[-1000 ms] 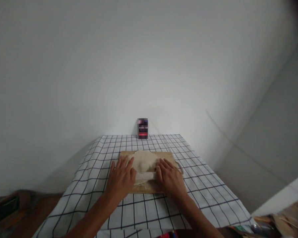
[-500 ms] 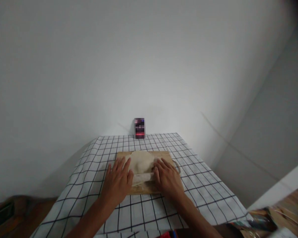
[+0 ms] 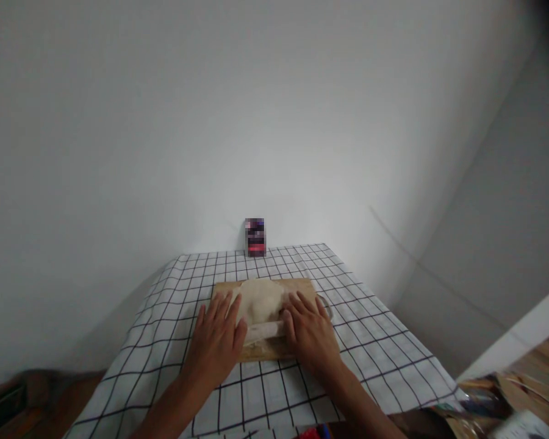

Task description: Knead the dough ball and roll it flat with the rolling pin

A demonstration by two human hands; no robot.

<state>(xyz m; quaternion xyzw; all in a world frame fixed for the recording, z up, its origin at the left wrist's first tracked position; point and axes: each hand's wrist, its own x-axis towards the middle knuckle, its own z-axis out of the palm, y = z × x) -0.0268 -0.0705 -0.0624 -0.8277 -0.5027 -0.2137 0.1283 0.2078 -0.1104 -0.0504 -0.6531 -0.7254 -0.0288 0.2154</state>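
A sheet of pale dough (image 3: 260,300) lies on a wooden board (image 3: 297,285), its far edge rounded. Across the near part of the dough runs a pale rolling pin (image 3: 265,331), both ends hidden under my hands. My left hand (image 3: 218,332) rests palm down over the left end, fingers stretched forward and thumb toward the middle. Over the right end lies my right hand (image 3: 312,329), also palm down, with its fingers extended and slightly spread.
The board sits on a table with a white checked cloth (image 3: 256,396). A small dark, pixelated box-like object (image 3: 255,238) stands at the far edge against the white wall (image 3: 274,122). A loop (image 3: 327,306) shows right of the board. Bags and papers (image 3: 494,402) lie lower right.
Both hands and the rolling pin keep nearly the same place on the dough. The right fingers look a little straighter. The view has shifted slightly.
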